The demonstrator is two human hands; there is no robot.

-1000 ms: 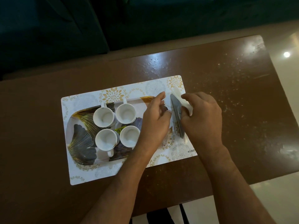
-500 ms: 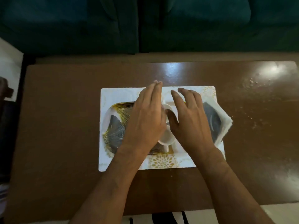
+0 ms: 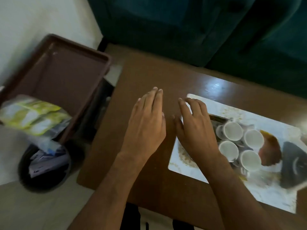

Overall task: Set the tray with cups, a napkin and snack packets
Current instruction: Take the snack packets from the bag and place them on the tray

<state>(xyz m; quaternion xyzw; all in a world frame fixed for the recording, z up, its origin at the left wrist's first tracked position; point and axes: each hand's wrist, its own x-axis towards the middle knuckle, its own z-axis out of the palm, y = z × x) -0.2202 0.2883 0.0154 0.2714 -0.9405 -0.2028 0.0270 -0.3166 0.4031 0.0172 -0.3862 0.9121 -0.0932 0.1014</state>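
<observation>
Four white cups [image 3: 239,140] stood clustered on the tray [image 3: 274,146] at the table's [image 3: 149,72] right. Both hands hovered released, holding nothing: right hand [image 3: 194,128] over the tray's left edge, left hand [image 3: 146,123] over bare table. Green packets [image 3: 33,117] lay far left.

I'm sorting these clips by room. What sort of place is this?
Probably a home living room: a dark green sofa stands behind a low brown table, where four white cups sit on a patterned tray, with a bin on the floor.
</observation>
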